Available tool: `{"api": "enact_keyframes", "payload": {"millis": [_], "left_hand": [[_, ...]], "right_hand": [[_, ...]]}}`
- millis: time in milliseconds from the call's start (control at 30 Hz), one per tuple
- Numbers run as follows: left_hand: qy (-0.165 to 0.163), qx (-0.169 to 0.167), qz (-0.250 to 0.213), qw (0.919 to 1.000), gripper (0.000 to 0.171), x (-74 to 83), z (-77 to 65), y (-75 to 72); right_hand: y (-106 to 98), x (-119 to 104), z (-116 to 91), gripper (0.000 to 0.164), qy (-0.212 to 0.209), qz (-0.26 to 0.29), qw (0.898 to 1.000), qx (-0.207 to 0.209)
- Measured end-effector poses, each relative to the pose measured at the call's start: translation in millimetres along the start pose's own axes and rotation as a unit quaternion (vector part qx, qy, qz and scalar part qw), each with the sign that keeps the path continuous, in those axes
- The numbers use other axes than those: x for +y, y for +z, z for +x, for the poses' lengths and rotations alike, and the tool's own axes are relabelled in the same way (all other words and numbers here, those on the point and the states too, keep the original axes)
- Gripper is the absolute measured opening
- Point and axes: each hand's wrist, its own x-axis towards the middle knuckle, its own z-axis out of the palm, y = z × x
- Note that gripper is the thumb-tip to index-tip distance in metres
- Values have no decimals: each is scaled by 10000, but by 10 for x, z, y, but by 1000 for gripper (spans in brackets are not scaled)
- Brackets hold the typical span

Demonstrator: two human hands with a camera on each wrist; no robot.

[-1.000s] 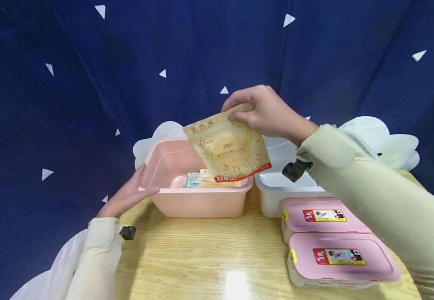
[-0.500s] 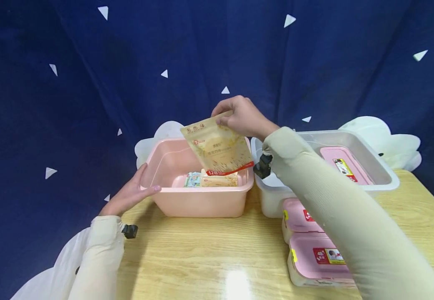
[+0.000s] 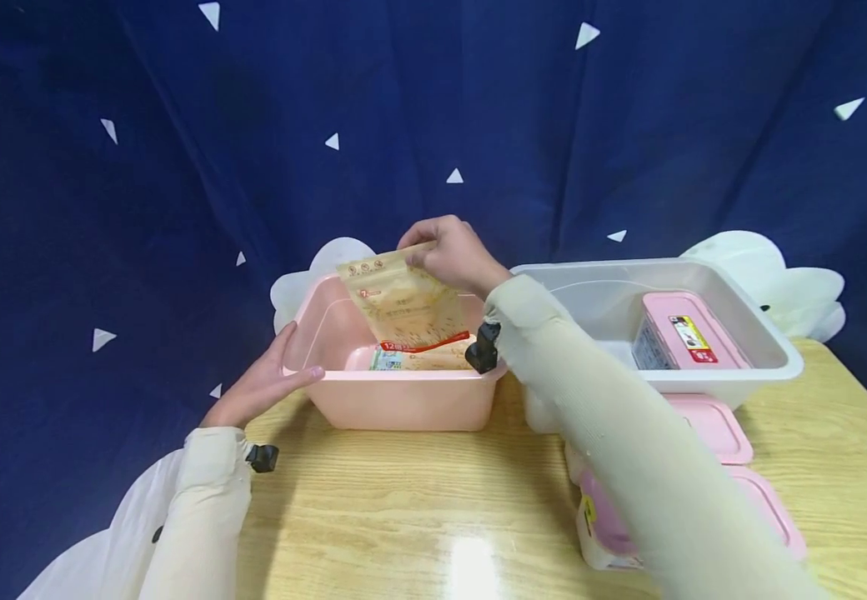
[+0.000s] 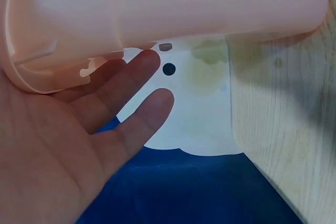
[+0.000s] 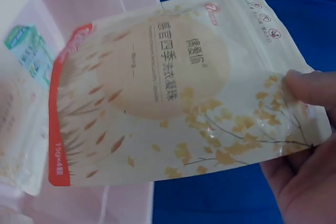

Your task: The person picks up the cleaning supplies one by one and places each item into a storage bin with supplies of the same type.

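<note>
Right hand [image 3: 452, 252] pinches flat, pliable laundry-capsule pouch [image 3: 411, 307] near its top corner. Left hand [image 3: 257, 387], fingers extended and apart, touches smooth, round-cornered pink plastic bin [image 3: 403, 406].

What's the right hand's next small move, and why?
Probably lower the pale yellow pouch into the pink bin: the right hand pinches it near its top edge, the red bottom band appears over the bin's opening, and similar packaging lies inside. Can't tell whether they touch.
</note>
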Motion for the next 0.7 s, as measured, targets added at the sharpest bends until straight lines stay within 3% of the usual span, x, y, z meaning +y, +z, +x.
{"api": "enact_keyframes", "payload": {"millis": [333,700], "left_hand": [[39,-11,-68,10000,103,26,8,45],[73,-16,-174,9998,103,34,30,83]], "right_hand": [[201,190,-55,15,489,107,9982,-324],[282,232,-37,13,257,5,9981,-555]]}}
